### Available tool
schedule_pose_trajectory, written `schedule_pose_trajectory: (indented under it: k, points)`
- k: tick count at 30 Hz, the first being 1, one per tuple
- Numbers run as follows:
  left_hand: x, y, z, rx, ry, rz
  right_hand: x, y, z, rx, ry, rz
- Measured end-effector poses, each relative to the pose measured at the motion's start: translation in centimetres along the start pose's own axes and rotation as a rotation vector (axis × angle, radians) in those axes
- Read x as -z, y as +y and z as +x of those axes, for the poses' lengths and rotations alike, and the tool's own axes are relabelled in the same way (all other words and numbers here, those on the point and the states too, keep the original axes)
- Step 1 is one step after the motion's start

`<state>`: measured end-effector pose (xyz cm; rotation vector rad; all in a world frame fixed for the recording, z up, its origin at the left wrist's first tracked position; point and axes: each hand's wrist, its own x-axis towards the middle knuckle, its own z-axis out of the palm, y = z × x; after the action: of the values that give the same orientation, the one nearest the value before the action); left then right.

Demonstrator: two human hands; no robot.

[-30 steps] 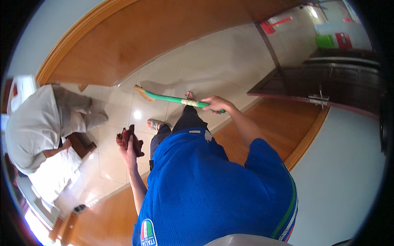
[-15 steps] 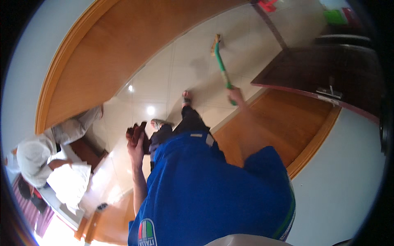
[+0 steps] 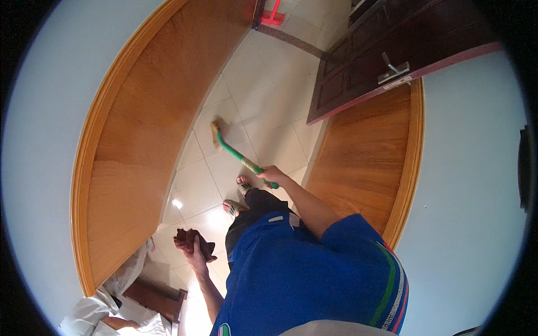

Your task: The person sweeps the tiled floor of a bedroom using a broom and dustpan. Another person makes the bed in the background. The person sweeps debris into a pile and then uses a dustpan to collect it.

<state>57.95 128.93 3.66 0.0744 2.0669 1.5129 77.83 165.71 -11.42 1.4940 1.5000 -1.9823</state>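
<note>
My right hand (image 3: 273, 175) is closed around the upper end of a green-handled broom (image 3: 234, 153). Its yellowish head (image 3: 215, 135) rests on or just above the tiles, near the left wall panelling. Low on the left, my left hand (image 3: 195, 259) grips a crumpled dark reddish-brown cloth (image 3: 194, 243), which bulges out past the fingers. Both of my feet, in striped sandals (image 3: 231, 207), stand on the floor between the two hands.
Wood panelling (image 3: 143, 129) lines the left wall, and more panelling (image 3: 367, 159) covers the right. A dark red door (image 3: 364, 67) stands ajar at far right. Beyond the threshold (image 3: 291, 39) is a red long-handled tool (image 3: 273, 18). A person in pale clothing (image 3: 89, 313) is at lower left.
My view has turned toward the doorway. The broom has swung left toward the panelling and nearer my feet. My left hand keeps the cloth. The other person now shows lower in the view.
</note>
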Motion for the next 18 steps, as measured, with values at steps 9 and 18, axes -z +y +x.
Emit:
schedule_pose_trajectory:
  k: [9,18]
  points:
    - [-12.0,12.9,9.4,-0.025,-0.311,0.108,8.4,-2.7,-9.1,-0.077,0.081,0.313]
    - [-36.9,24.8,19.1,-0.002,-0.575,0.161,25.9,-9.8,-5.7,0.046,0.312,0.580]
